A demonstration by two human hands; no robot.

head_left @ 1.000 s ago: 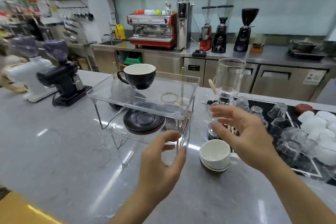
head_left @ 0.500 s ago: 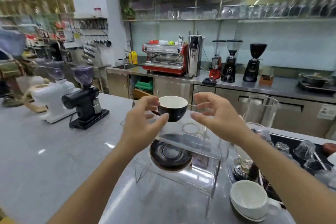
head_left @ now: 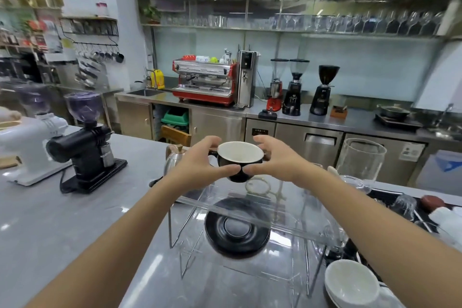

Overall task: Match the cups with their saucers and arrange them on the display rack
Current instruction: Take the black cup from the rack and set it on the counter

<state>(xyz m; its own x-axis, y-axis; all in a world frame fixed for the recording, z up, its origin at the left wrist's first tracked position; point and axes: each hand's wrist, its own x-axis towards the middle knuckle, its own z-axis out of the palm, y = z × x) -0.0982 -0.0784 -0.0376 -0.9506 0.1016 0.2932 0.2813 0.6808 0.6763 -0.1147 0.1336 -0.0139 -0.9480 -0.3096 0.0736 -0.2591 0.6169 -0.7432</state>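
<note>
- Grey stone counter (head_left: 62,232) stretches across the room's front; at its far left stands a white grinder (head_left: 27,147), with a black grinder (head_left: 87,142) just beside it.
- Left hand (head_left: 200,167) wraps its fingers and thumb round the handle side of the black cup (head_left: 240,161).
- That cup, white inside, is upright and gripped from both sides above the top shelf of the clear display rack (head_left: 250,212); whether its base touches the shelf I cannot tell.
- Black saucer (head_left: 237,229) lies on the rack's lower shelf, directly below the cup.
- Right hand (head_left: 277,160) clasps the cup's opposite side, thumb tip near the left thumb.
- White cup (head_left: 352,282) sits on its saucer on the counter, at the rack's right front corner.
- Tall glass vessel (head_left: 360,160) stands behind, right of the rack.
</note>
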